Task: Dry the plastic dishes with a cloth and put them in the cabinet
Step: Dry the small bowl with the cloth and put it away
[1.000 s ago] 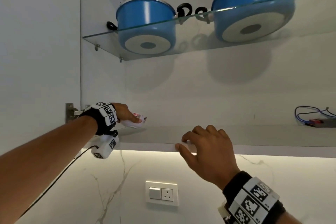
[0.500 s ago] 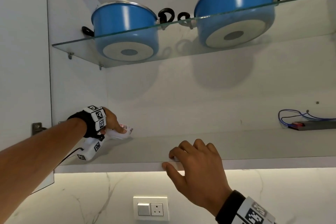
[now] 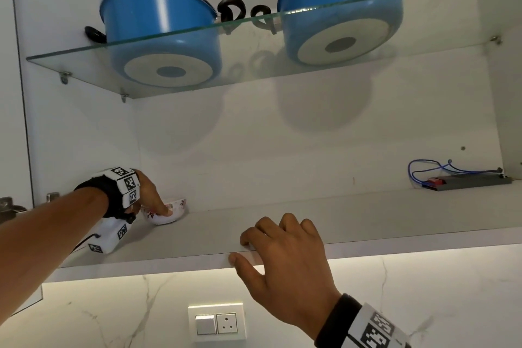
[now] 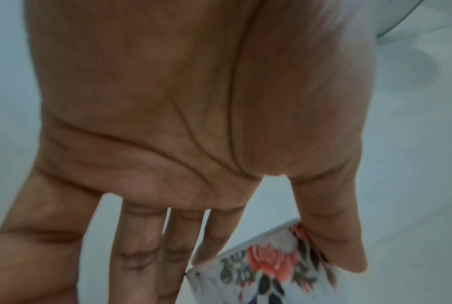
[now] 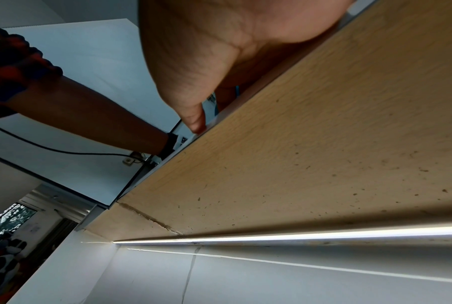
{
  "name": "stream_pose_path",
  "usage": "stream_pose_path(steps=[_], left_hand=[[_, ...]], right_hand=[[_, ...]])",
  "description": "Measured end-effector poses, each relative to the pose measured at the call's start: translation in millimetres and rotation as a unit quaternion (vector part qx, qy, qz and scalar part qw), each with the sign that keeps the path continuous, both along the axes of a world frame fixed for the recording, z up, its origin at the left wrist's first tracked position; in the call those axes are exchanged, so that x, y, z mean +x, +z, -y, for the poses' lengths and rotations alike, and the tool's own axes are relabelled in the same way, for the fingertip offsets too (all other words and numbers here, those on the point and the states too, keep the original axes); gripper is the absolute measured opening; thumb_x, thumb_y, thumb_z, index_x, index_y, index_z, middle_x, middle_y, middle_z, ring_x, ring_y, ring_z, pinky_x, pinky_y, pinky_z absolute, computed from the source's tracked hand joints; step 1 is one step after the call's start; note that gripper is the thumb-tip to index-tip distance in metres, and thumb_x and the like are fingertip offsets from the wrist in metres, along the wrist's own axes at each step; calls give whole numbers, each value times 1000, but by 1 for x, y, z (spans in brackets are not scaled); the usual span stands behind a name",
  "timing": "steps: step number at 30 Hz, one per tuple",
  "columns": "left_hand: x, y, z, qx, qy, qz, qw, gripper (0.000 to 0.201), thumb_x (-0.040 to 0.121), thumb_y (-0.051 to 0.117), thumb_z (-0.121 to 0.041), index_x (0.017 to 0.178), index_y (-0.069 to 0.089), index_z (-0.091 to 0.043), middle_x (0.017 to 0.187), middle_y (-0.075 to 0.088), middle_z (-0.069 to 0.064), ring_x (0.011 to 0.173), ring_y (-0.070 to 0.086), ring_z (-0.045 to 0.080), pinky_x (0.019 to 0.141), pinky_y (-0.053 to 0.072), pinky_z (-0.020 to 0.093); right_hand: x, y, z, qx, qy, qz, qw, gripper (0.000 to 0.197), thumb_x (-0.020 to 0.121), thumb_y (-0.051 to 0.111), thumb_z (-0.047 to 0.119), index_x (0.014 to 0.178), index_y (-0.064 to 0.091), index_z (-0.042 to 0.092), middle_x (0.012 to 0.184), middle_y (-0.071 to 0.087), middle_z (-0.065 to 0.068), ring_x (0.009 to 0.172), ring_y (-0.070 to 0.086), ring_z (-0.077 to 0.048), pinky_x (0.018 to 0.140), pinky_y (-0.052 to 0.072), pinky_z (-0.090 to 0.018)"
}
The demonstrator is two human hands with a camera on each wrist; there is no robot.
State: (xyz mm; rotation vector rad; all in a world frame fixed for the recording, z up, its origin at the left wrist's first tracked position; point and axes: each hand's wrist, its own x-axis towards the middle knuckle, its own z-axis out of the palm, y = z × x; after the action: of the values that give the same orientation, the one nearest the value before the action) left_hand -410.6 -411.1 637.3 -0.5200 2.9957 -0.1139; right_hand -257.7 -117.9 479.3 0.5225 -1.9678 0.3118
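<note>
A small white plastic bowl (image 3: 172, 210) with a red flower print stands upright at the left end of the cabinet's bottom shelf (image 3: 367, 217). My left hand (image 3: 147, 198) reaches into the cabinet and pinches its rim. In the left wrist view the thumb (image 4: 336, 246) lies on the outside of the bowl (image 4: 266, 267) and the forefinger (image 4: 214, 236) goes over its rim. My right hand (image 3: 254, 246) grips the shelf's front edge, fingers curled on top and thumb (image 5: 193, 119) beneath. No cloth is in view.
Two blue pots (image 3: 161, 22) (image 3: 339, 3) stand on a glass shelf (image 3: 70, 54) overhead. A dark box with blue wires (image 3: 466, 181) lies at the shelf's back right. A wall switch and socket (image 3: 217, 322) sit below on the marble wall. A door hinge (image 3: 8, 206) juts out at the left.
My left hand has carried the bowl further into the cabinet and lowered it from a tilt to upright on the shelf. The right hand stays on the shelf edge.
</note>
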Motion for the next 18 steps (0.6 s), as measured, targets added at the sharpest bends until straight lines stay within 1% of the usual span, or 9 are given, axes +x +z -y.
stream_pose_path(steps=[2, 4, 7, 8, 10, 13, 14, 16, 18], left_hand=[[3, 5, 2, 38, -3, -11, 999, 89, 78, 74, -59, 142, 47, -4, 129, 58, 19, 80, 65, 21, 61, 53, 19], [8, 12, 3, 59, -15, -31, 998, 101, 69, 77, -63, 143, 45, -4, 129, 56, 19, 85, 67, 23, 68, 56, 23], [22, 22, -1, 91, -40, -47, 994, 108, 68, 79, -59, 150, 34, -5, 134, 50, 20, 98, 68, 29, 83, 59, 36], [30, 25, -4, 107, -42, -53, 992, 106, 71, 79, -57, 151, 31, -8, 136, 49, 19, 102, 67, 30, 83, 59, 38], [45, 29, -12, 118, -51, -82, 988, 93, 78, 76, -53, 151, 33, -15, 137, 48, 14, 104, 65, 27, 79, 56, 36], [72, 31, -27, 111, -85, -124, 982, 78, 82, 73, -52, 146, 41, -21, 131, 54, 5, 106, 65, 24, 87, 54, 38], [80, 30, -31, 112, -100, -134, 980, 76, 81, 74, -54, 144, 44, -23, 127, 57, 2, 103, 66, 22, 86, 54, 37], [97, 25, -40, 130, -125, -162, 970, 71, 77, 75, -59, 136, 51, -27, 117, 62, -3, 97, 68, 17, 80, 57, 33], [120, 16, -51, 142, -153, -193, 959, 66, 77, 74, -60, 131, 54, -29, 109, 64, -5, 94, 67, 16, 73, 56, 29]], right_hand=[[0, 0, 0, -1, 0, 4, 1000, 32, 91, 43, 61, 88, 63, 37, 78, 58, 19, 69, 38, -7, 67, 29, -28], [-1, 0, 1, 1, 3, 7, 1000, 33, 91, 42, 61, 89, 64, 37, 79, 58, 18, 69, 40, -8, 66, 30, -29], [-1, 0, 1, 2, 3, 8, 1000, 34, 92, 42, 62, 90, 65, 36, 80, 59, 18, 69, 41, -9, 66, 32, -31], [-1, 0, 1, 3, 2, 5, 1000, 34, 91, 42, 61, 90, 65, 36, 80, 60, 17, 69, 41, -9, 66, 31, -31], [0, 0, 0, 4, 4, 6, 1000, 34, 91, 43, 61, 90, 65, 36, 80, 60, 17, 69, 42, -10, 65, 33, -31], [1, 1, -2, 10, 6, 16, 1000, 35, 92, 43, 61, 92, 67, 36, 84, 62, 17, 71, 48, -13, 66, 38, -33], [1, 1, -3, 13, 7, 20, 1000, 35, 92, 44, 61, 93, 67, 36, 85, 63, 16, 72, 50, -14, 67, 39, -34], [1, 1, -5, 27, 9, 26, 999, 35, 90, 47, 61, 96, 69, 35, 88, 66, 16, 75, 54, -16, 68, 40, -34], [4, 1, -10, 43, 8, 40, 998, 36, 88, 49, 60, 102, 71, 35, 94, 68, 15, 80, 57, -17, 70, 41, -34]])
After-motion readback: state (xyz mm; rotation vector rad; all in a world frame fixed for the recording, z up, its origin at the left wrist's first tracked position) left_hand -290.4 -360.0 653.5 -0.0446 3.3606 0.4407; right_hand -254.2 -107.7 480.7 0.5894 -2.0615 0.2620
